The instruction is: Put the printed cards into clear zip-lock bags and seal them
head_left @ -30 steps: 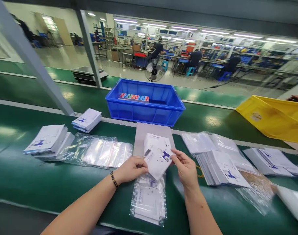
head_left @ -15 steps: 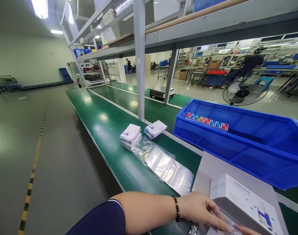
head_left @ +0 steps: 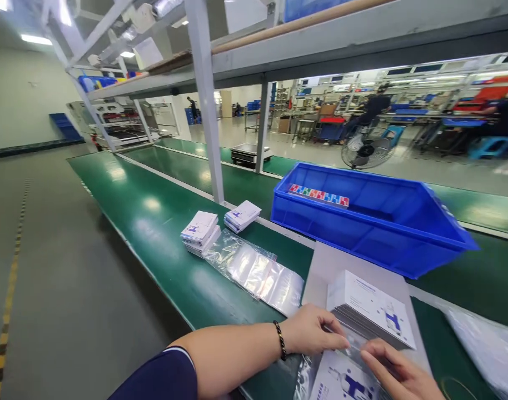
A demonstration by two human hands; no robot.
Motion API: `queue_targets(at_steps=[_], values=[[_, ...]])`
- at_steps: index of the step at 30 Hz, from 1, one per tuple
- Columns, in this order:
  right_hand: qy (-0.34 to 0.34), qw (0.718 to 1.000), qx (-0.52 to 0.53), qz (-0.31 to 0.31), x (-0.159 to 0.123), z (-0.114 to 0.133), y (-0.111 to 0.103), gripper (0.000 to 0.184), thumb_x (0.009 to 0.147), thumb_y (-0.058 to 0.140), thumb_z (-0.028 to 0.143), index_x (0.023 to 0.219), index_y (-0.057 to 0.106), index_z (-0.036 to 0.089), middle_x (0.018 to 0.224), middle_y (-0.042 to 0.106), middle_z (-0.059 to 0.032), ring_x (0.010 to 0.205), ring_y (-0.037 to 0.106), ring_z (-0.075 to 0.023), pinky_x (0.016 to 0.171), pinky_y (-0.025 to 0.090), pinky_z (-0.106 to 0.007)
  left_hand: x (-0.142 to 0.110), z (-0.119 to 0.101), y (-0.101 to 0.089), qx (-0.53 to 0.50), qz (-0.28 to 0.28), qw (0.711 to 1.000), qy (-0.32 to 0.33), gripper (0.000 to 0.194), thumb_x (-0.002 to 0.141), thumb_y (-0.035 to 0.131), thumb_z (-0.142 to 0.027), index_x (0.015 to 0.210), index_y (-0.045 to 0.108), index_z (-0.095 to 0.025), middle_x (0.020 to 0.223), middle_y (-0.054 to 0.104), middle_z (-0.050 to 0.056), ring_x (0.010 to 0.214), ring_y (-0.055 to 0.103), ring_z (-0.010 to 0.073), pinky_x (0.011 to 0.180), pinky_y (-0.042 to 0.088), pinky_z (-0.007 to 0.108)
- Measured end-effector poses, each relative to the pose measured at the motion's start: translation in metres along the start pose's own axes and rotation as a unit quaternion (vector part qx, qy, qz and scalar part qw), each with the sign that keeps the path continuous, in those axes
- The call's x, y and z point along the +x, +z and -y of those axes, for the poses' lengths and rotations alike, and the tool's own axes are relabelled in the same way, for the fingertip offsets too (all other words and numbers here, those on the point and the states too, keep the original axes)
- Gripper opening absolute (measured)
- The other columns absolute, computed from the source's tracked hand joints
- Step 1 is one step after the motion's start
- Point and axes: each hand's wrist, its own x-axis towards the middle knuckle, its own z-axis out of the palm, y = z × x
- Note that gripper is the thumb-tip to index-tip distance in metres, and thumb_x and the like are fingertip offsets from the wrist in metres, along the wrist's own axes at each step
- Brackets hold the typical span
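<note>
My left hand (head_left: 316, 331) pinches the edge of a clear plastic bag (head_left: 354, 340) between thumb and fingers. Opposite it, my right hand (head_left: 398, 371) grips the same bag's edge. A white printed booklet (head_left: 335, 373) with a purple picture lies just below my fingers; clear plastic shows around it, though I cannot tell if it is fully inside the bag. Right behind my hands sits a thick stack of matching booklets (head_left: 374, 303) on a pale board (head_left: 318, 266). More clear bags (head_left: 266, 278) are spread in an overlapping row to the left of the board.
Two smaller stacks, a nearer booklet stack (head_left: 199, 230) and a farther booklet stack (head_left: 242, 215), rest on the green bench (head_left: 154, 239). A blue bin (head_left: 341, 233) holds a strip of coloured labels (head_left: 318, 195). Clear plastic (head_left: 487, 344) lies at right. A shelf post (head_left: 204, 111) rises behind.
The view has turned right, so everything sits further left. My right hand has come into fuller view, and the booklet below my hands now shows clearly. Both hands stay at the bag.
</note>
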Motion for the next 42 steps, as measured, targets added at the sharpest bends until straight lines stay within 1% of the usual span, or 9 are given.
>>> queue_targets(at_steps=[2, 5, 11, 20, 25, 27, 31, 37, 42], values=[[0.002, 1.0, 0.007, -0.012, -0.004, 0.011, 0.002, 0.022, 0.059, 0.059, 0.046, 0.063, 0.064, 0.025, 0.067, 0.065, -0.0074, 0.063, 0.062, -0.0228, 0.056, 0.051, -0.029, -0.001, -0.004, 0.0, -0.002, 0.0, 1.0, 0.015, 0.01, 0.064, 0.062, -0.018, 0.068, 0.066, -0.01, 0.061, 0.058, -0.001, 0.06, 0.049, 0.0094, 0.06, 0.041, 0.019], [0.011, 1.0, 0.019, -0.008, -0.008, 0.016, 0.002, 0.026, 0.065, 0.054, 0.042, 0.062, 0.06, 0.018, 0.061, 0.061, -0.005, 0.059, 0.058, -0.0193, 0.054, 0.047, -0.028, -0.003, -0.008, 0.0, 0.001, -0.008, 0.999, 0.037, 0.006, 0.063, 0.059, -0.015, 0.061, 0.063, -0.01, 0.059, 0.057, -0.001, 0.059, 0.049, 0.0095, 0.059, 0.04, 0.02], [-0.002, 1.0, -0.018, -0.014, -0.014, 0.019, 0.006, 0.024, 0.071, 0.048, 0.036, 0.059, 0.053, 0.017, 0.057, 0.053, -0.0011, 0.056, 0.049, -0.0145, 0.053, 0.04, -0.025, -0.004, -0.006, 0.001, -0.016, 0.028, 0.999, 0.034, 0.011, 0.064, 0.057, -0.021, 0.062, 0.061, -0.011, 0.06, 0.058, 0.0, 0.057, 0.05, 0.0099, 0.056, 0.04, 0.02], [-0.064, 0.997, -0.044, -0.001, -0.015, 0.016, 0.012, 0.022, 0.077, 0.047, 0.029, 0.059, 0.05, 0.017, 0.059, 0.051, -0.0007, 0.057, 0.048, -0.0135, 0.054, 0.039, -0.025, -0.006, -0.01, -0.001, 0.064, 0.052, 0.994, 0.069, 0.012, 0.068, 0.056, -0.023, 0.068, 0.062, -0.013, 0.07, 0.063, 0.002, 0.067, 0.055, 0.0137, 0.062, 0.043, 0.022], [-0.125, 0.983, -0.083, -0.107, -0.015, 0.01, 0.006, 0.009, 0.075, 0.052, 0.025, 0.078, 0.058, 0.018, 0.07, 0.053, -0.0027, 0.067, 0.051, -0.0156, 0.062, 0.041, -0.028, -0.011, -0.023, -0.038, 0.3, -0.039, 0.947, 0.11, 0.022, 0.08, 0.04, -0.028, 0.082, 0.059, -0.016, 0.082, 0.062, 0.005, 0.076, 0.055, 0.0163, 0.066, 0.04, 0.025], [-0.141, 0.97, -0.094, -0.175, -0.015, 0.007, 0.006, 0.015, 0.074, 0.054, 0.024, 0.088, 0.057, 0.019, 0.074, 0.053, -0.003, 0.069, 0.05, -0.0159, 0.063, 0.042, -0.028, -0.011, -0.022, -0.06, 0.409, -0.085, 0.906, 0.063, 0.026, 0.082, 0.034, -0.028, 0.073, 0.057, -0.017, 0.072, 0.061, 0.005, 0.069, 0.054, 0.0176, 0.061, 0.037, 0.026], [-0.135, 0.96, -0.092, -0.228, -0.014, 0.003, 0.01, 0.009, 0.077, 0.051, 0.023, 0.082, 0.057, 0.019, 0.071, 0.053, -0.0024, 0.068, 0.051, -0.0154, 0.063, 0.042, -0.028, -0.005, -0.009, -0.094, 0.508, -0.045, 0.856, -0.084, 0.025, 0.072, 0.048, -0.04, 0.063, 0.052, -0.017, 0.063, 0.058, 0.006, 0.059, 0.052, 0.0193, 0.05, 0.03, 0.025], [-0.132, 0.966, -0.076, -0.208, -0.014, 0.006, 0.017, 0.01, 0.078, 0.049, 0.022, 0.074, 0.057, 0.018, 0.067, 0.055, -0.0024, 0.065, 0.051, -0.0149, 0.062, 0.041, -0.028, -0.001, -0.003, -0.104, 0.487, -0.017, 0.869, -0.085, 0.018, 0.072, 0.041, -0.025, 0.059, 0.05, -0.018, 0.065, 0.058, 0.005, 0.062, 0.052, 0.0188, 0.05, 0.029, 0.024], [-0.111, 0.989, 0.01, -0.1, -0.013, 0.012, 0.028, 0.021, 0.08, 0.046, 0.027, 0.067, 0.06, 0.018, 0.07, 0.059, -0.0038, 0.067, 0.054, -0.0147, 0.061, 0.043, -0.027, -0.013, -0.02, -0.08, 0.341, -0.01, 0.939, -0.034, 0.028, 0.076, 0.037, -0.037, 0.059, 0.049, -0.017, 0.058, 0.053, 0.001, 0.055, 0.048, 0.0151, 0.051, 0.033, 0.023]])
